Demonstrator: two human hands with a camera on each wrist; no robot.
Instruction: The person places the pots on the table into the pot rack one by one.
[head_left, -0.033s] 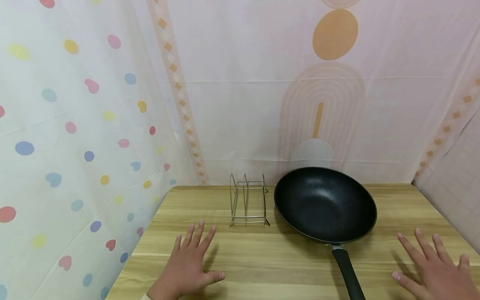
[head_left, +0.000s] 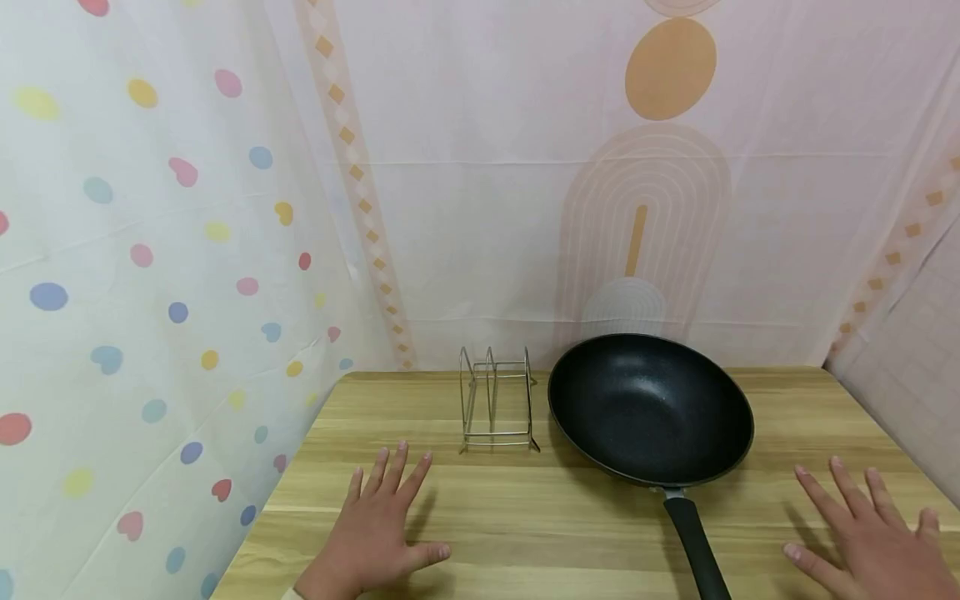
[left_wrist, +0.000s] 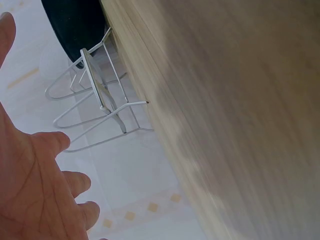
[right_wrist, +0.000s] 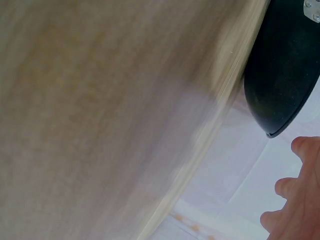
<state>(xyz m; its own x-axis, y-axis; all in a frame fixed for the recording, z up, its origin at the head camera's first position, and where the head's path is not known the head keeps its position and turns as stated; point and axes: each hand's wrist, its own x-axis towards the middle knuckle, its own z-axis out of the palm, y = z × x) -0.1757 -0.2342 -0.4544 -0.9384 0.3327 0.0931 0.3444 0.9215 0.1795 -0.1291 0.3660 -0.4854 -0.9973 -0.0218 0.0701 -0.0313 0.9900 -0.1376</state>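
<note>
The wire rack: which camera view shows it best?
The head view: the whole rack stands upright on the table, left of the pan. The left wrist view shows it close but tilted and partly cut off. The right wrist view does not show it.

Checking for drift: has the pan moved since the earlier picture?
No. The pan sits at the same spot beside the wire rack, its handle pointing toward the near table edge as before.

Bare table [head_left: 525,517] lies open between the hands; wire rack [head_left: 497,400] and pan [head_left: 649,407] (handle [head_left: 693,546] forward) block behind
</note>
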